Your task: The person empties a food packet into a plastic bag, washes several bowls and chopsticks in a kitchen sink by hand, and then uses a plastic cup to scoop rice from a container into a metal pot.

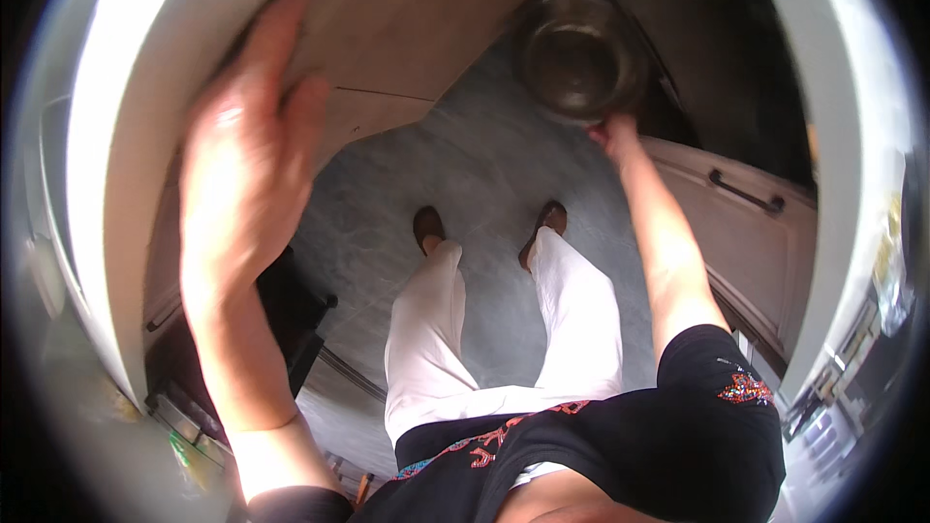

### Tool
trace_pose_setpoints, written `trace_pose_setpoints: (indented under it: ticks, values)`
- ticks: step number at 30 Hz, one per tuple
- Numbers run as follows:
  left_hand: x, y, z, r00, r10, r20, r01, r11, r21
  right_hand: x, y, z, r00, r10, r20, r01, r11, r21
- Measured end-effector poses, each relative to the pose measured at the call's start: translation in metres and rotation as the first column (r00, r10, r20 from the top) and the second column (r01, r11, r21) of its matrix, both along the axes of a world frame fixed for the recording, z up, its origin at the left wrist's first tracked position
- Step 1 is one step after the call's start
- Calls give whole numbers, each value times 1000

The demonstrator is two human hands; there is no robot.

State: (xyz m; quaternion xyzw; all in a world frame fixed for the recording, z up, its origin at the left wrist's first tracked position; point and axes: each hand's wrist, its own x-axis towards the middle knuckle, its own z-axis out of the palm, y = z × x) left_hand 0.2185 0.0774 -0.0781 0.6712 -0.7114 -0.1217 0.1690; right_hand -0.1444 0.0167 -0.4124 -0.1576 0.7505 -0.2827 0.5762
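At the upper left, my left hand [247, 152] is raised beside the pale cabinet panel [392, 36], its fingers apart and slightly blurred. Whether it touches the panel's edge I cannot tell. My right hand [617, 136], at the upper right, is shut on the near rim of a round metal bowl [574, 73]. The bowl is at the dark opening of a lower cabinet [719, 80], and I look down into its shiny inside. Part of my right fingers is hidden under the rim.
A cabinet front with a dark bar handle [747, 192] is at the right. Counter edges [835, 123] curve along both sides. A dark object [290, 305] stands below my left hand. The grey floor [378, 189] lies around my feet.
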Motion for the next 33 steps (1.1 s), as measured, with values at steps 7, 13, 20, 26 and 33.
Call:
trace_pose_setpoints:
  ticks: [7,13,20,26,33]
  values:
    - [-26,3,-5,994,-1,-106,20,984,178,4,199,109,991,3,133,-37,965,258]
    - [-116,49,-6,784,56,-618,199,920,337,-37,304,218,977,-65,203,6,961,276]
    - [-261,47,-35,758,85,-647,-97,995,18,-82,371,288,994,-74,86,47,960,276]
    - [-306,8,-26,615,172,-770,102,950,294,-78,369,320,994,-34,100,16,983,184]
    - [-186,40,34,541,1,-841,185,975,120,-30,300,379,975,217,42,-213,974,-80]
